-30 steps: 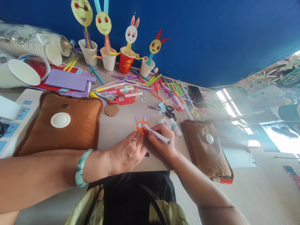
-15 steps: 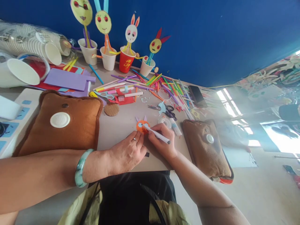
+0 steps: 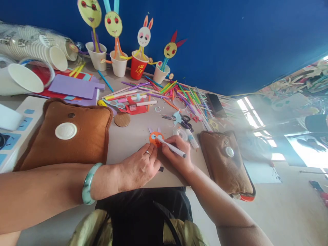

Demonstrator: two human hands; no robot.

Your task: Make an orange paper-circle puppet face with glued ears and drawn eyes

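An orange paper face [image 3: 153, 139] with pale blue eyes and small purple ears lies flat on the table. My left hand [image 3: 137, 167] presses its lower edge down with the fingers held together. In my right hand [image 3: 180, 153] is a slim white marker [image 3: 174, 148], gripped like a pen, its tip over the right eye of the face. A short black piece [image 3: 161, 169], perhaps the marker's cap, pokes out beside my left thumb; whether the hand holds it is hidden.
Scissors [image 3: 186, 122], a tape roll [image 3: 180, 133] and a glue tube [image 3: 192, 138] lie beyond my right hand. Brown cushion-like pads [image 3: 84, 143] flank the work spot. Coloured sticks [image 3: 143, 94] are strewn behind, before paper cups [image 3: 119, 65] bearing puppets. A cardboard disc [image 3: 122, 120] lies left.
Almost nothing differs. Both hands keep their places on the paper face and the marker, with the view shifting only very slightly.
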